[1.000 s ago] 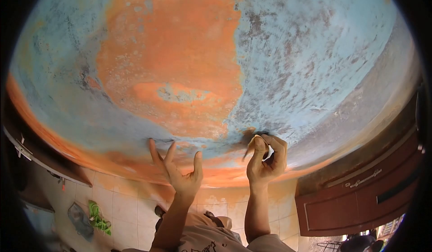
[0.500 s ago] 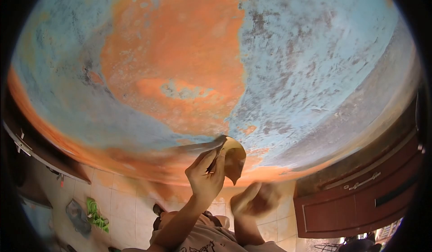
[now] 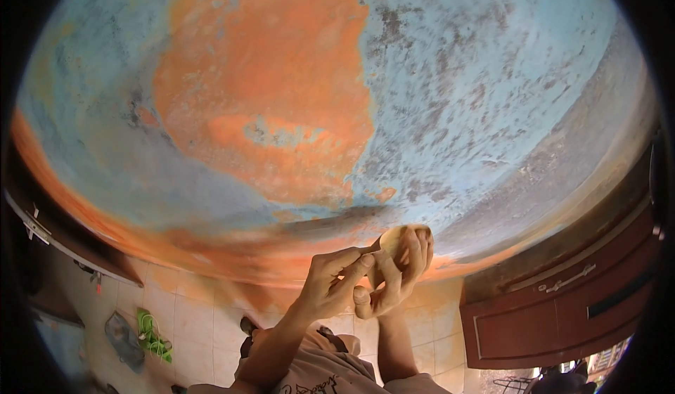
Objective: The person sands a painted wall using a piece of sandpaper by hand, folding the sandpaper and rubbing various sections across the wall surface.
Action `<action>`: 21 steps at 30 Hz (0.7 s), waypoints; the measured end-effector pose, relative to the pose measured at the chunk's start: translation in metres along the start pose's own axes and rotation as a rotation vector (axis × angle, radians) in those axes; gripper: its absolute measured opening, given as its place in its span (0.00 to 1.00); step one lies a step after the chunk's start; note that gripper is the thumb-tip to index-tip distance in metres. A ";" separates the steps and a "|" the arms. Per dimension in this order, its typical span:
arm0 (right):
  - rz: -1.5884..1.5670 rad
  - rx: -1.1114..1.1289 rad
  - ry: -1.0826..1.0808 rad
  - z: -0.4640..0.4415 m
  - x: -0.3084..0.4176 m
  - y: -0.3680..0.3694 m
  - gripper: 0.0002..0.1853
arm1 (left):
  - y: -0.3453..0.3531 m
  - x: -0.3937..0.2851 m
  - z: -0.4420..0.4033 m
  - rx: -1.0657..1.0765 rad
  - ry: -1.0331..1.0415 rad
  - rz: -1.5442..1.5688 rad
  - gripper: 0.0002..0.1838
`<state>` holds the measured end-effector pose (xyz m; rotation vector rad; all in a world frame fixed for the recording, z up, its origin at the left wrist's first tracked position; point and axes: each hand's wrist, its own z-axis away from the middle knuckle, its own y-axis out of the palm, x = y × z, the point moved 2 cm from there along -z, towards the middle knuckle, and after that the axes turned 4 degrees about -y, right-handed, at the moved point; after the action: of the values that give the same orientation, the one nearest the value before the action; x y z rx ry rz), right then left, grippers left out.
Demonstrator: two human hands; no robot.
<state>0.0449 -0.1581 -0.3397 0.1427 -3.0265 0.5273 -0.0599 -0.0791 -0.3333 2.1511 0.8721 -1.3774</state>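
Observation:
Both hands meet low in the centre, just in front of the painted wall. My left hand pinches the near edge of a curved yellowish-tan sheet. Around the sheet's right part curl the fingers of my right hand, with the thumb pointing toward the left hand. Part of the sheet is hidden behind the fingers. The wall has an orange patch between worn light-blue areas with dark specks.
A red-brown door with a metal handle is at the lower right. On the tiled floor at the lower left lie a bright green item and a grey one. Dark items show at the bottom right.
The sheet was first in my right hand at the wall, then in my left hand. Now my right hand has come back up and both hands hold it, slightly farther right.

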 end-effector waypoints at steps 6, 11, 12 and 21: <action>0.058 0.209 -0.193 -0.005 -0.020 0.005 0.31 | -0.006 0.000 -0.009 -0.038 0.052 -0.293 0.06; 0.194 0.234 -0.316 0.004 -0.031 0.008 0.28 | -0.001 -0.020 -0.018 -0.060 0.076 -0.486 0.05; 0.233 0.215 -0.390 0.008 -0.034 0.010 0.27 | -0.001 -0.022 -0.021 -0.027 0.064 -0.499 0.08; 0.186 0.015 -0.435 0.010 -0.059 0.027 0.29 | 0.006 -0.008 -0.036 0.056 0.144 -0.330 0.09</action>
<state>0.1000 -0.1316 -0.3627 -0.0304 -3.4845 0.6013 -0.0350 -0.0618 -0.3111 2.2437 1.3064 -1.4237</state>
